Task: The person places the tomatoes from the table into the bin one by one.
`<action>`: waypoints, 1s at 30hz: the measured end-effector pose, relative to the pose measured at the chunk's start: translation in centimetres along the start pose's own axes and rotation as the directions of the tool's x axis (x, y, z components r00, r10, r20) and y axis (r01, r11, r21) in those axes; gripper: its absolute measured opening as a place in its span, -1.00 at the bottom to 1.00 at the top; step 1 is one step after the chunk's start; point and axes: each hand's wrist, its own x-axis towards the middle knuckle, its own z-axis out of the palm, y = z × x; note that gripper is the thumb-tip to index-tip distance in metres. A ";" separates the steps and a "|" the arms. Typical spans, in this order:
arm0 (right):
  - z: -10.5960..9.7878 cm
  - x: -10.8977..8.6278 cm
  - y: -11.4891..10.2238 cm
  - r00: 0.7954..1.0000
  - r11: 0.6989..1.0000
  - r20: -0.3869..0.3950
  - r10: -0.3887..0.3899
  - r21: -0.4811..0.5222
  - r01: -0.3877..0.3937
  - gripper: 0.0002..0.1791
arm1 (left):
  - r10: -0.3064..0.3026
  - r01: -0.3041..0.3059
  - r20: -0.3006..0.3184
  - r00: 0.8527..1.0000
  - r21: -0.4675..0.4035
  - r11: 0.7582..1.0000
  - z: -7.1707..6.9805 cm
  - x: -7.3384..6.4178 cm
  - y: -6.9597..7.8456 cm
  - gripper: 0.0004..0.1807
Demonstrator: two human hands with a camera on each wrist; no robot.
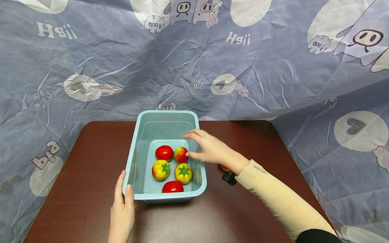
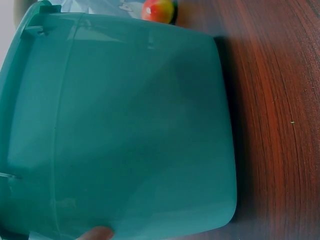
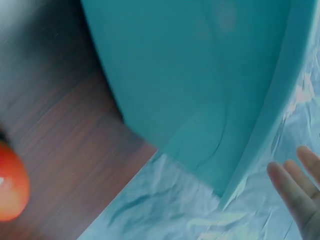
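Observation:
A light blue-green plastic bin (image 1: 130, 158) stands on the table with several glossy toy tomatoes in it. Two yellow-red tomatoes (image 1: 183, 173) show green star-shaped tops; the others are red or red-yellow. My left hand (image 1: 121, 211) holds the bin's near left corner, thumb on the front wall and fingers along the side; a fingertip (image 2: 97, 233) shows in the left wrist view. Over the right rim reaches my right hand (image 1: 205, 146), its fingers spread and holding nothing. Its thumb overlaps the red-yellow tomato (image 1: 181, 154) in the head view.
Another red-orange fruit (image 3: 12, 182) lies on the table right of the bin, mostly hidden by my right wrist in the head view. A black object (image 1: 229, 178) shows beside that wrist. Patterned grey-blue sheeting (image 1: 170, 67) hangs behind the brown table (image 1: 103, 141).

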 end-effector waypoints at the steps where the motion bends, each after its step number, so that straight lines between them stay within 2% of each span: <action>1: -0.2 -0.3 0.5 1.000 1.000 -0.020 0.010 -0.002 -0.010 -0.43 | 0.001 -0.001 -0.002 1.000 0.000 1.000 0.0 0.0 0.0 -0.41; 5: -0.8 -1.8 2.4 0.994 0.997 -0.088 0.072 0.000 -0.072 -0.47 | 0.021 -0.021 -0.014 1.000 0.012 1.000 0.0 0.1 -0.1 -0.41; 9: -1.2 -3.4 4.1 0.980 0.986 -0.108 0.165 0.003 -0.166 -0.49 | 0.049 -0.048 -0.039 0.998 0.024 0.999 0.0 0.0 -0.1 -0.42; 13: -1.1 -4.8 5.4 0.967 0.971 -0.089 0.238 0.002 -0.239 -0.49 | 0.047 -0.046 -0.042 0.998 0.028 0.999 0.0 0.0 -0.2 -0.42; 19: -0.2 -6.4 6.8 0.953 0.953 -0.039 0.302 0.004 -0.302 -0.48 | 0.038 -0.036 -0.036 0.999 0.045 0.998 0.1 0.1 -0.3 -0.41; 30: 2.5 -8.6 9.3 0.929 0.929 0.013 0.370 0.012 -0.370 -0.45 | 0.038 -0.038 -0.032 0.999 0.026 0.999 0.1 0.1 -0.3 -0.41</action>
